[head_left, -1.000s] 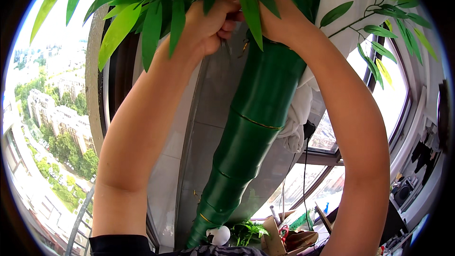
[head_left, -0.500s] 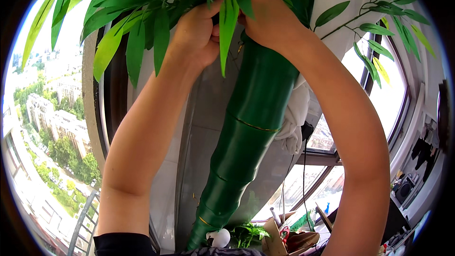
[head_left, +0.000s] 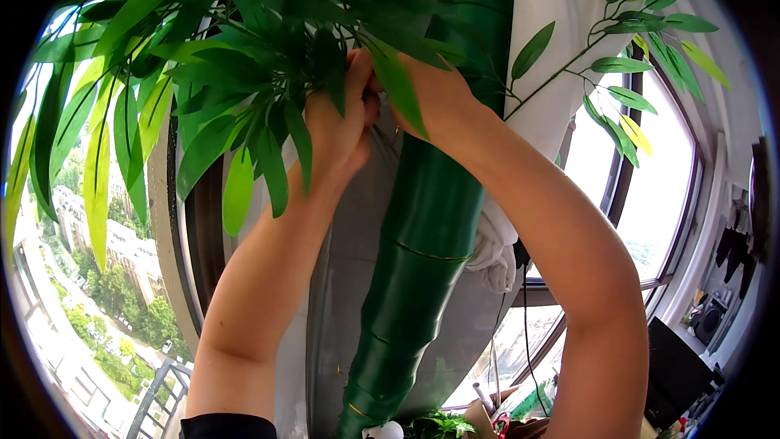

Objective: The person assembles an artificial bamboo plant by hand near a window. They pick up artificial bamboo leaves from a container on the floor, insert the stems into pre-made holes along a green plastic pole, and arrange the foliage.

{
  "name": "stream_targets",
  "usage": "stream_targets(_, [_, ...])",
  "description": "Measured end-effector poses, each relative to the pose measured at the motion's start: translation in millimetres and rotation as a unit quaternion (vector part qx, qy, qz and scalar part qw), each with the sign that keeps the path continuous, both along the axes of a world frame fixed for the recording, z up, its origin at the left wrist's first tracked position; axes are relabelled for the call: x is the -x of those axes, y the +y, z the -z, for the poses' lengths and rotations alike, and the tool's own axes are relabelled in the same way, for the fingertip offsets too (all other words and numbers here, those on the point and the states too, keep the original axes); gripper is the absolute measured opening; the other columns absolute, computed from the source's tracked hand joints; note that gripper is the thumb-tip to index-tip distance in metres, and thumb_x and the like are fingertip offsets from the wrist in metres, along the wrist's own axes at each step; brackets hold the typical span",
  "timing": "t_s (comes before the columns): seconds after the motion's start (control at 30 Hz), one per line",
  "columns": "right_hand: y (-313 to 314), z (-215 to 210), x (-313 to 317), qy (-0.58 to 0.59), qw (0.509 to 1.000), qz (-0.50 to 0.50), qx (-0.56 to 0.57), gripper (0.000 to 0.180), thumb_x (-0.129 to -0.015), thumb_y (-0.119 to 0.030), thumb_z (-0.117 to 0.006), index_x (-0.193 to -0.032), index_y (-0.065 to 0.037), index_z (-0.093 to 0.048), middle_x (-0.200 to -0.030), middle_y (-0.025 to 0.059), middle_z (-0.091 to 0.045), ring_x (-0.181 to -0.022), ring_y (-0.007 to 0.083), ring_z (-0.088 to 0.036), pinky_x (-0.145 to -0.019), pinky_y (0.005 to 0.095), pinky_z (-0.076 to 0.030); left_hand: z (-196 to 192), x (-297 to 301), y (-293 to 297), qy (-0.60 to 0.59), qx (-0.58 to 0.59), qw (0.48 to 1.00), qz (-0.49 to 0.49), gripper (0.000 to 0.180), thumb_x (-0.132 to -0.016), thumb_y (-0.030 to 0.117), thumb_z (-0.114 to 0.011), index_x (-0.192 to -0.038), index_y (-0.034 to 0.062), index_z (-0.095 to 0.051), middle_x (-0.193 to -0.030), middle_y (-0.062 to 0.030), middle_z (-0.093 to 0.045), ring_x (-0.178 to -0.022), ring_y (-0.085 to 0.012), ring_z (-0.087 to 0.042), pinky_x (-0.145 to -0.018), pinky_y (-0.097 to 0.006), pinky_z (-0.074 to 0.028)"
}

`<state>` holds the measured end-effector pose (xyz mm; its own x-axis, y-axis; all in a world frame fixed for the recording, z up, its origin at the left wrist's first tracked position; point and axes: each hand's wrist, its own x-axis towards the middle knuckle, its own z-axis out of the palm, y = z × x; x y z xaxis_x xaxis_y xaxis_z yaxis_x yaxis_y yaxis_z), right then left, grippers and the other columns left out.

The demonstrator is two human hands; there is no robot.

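Observation:
A thick, glossy green artificial bamboo stalk (head_left: 422,252) with ringed joints rises from the lower middle to the top. Dense artificial bamboo leaves (head_left: 244,57) hang over its upper left side and partly cover both hands. My left hand (head_left: 345,118) is just left of the stalk, fingers curled and closed. Close against it, my right hand (head_left: 431,97) reaches across the front of the stalk, its fingers bent towards the left fingertips. Leaves and knuckles hide what the fingers pinch. A thin leafy branch (head_left: 561,61) sticks out on the right.
A bright window with a street view (head_left: 106,260) is at the left. Grey tiled wall (head_left: 349,219) and bunched white curtain (head_left: 493,248) stand behind the stalk. A black cable (head_left: 526,333) hangs at lower right, above boxes and a small green plant (head_left: 439,423).
The hands, stalk and leaves sit lower in view, and more of the foliage shows at upper left. My hands stay together beside the stalk.

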<state>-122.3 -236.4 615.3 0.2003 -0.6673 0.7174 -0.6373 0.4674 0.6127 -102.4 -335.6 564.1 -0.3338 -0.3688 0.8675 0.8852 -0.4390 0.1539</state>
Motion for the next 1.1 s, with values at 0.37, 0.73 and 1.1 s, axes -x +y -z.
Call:
stream_targets(0.37, [-6.7,-28.4,6.5,-0.024,0.988,0.149,-0.035,0.021,-0.065,-0.014,-0.057,-0.085,-0.009,-0.061,-0.08,0.0134,-0.061,-0.071,0.0284,-0.06,-0.057,0.0366,-0.049,-41.4,8.5,2.5,-0.137,-0.007,0.988,-0.075,0.016,-0.079,0.009,-0.053,-0.065,0.0035,-0.05,-0.054,-0.0016,-0.044,-0.041,-0.0096,-0.036,-0.037,-0.024,-0.023])
stream_targets(0.73, [-5.3,-20.2,28.8,-0.114,0.982,0.145,0.034,0.026,-0.063,-0.007,-0.056,-0.088,-0.006,-0.06,-0.084,0.0165,-0.06,-0.078,0.0307,-0.059,-0.061,0.0355,-0.049,-37.0,23.0,7.1,-0.217,-0.003,0.963,-0.163,0.009,-0.076,0.007,-0.05,-0.078,-0.0018,-0.051,-0.059,-0.009,-0.047,-0.047,-0.0143,-0.04,-0.039,-0.03,-0.028])
stream_targets(1.1, [14.1,-33.8,6.5,-0.144,0.982,0.074,0.096,0.007,-0.068,-0.005,-0.056,-0.07,0.002,-0.059,-0.061,0.0107,-0.058,-0.052,0.017,-0.059,-0.052,0.0267,-0.048,-45.2,11.7,15.6,-0.196,0.015,0.976,-0.098,0.01,-0.075,0.009,-0.053,-0.067,0.0033,-0.054,-0.055,-0.0016,-0.045,-0.043,-0.0093,-0.032,-0.04,-0.024,-0.023])
